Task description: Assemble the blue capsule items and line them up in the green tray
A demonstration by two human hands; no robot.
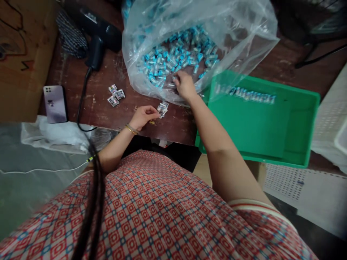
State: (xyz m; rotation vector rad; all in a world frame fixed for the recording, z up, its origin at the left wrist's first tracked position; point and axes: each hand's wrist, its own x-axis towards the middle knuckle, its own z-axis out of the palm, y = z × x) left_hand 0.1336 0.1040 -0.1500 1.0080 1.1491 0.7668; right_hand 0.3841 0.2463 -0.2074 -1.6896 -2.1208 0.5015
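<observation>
My right hand [184, 85] reaches into the mouth of a big clear plastic bag [244, 47] full of small blue-capped tubes [176, 57]; its fingers are curled among the tubes and what they grip is hidden. My left hand [143, 116] rests on the dark wooden table [108, 72], fingers pinched on a small stack of printed label cards [162, 108]. Another little pile of the same cards [116, 95] lies further left on the table.
A green plastic tray [298, 137] at the right holds a row of tubes [249, 94] along its far side. A black heat gun [97, 32] with its cable and a phone [55, 104] lie at the left. White baskets [330, 119] stand at the far right.
</observation>
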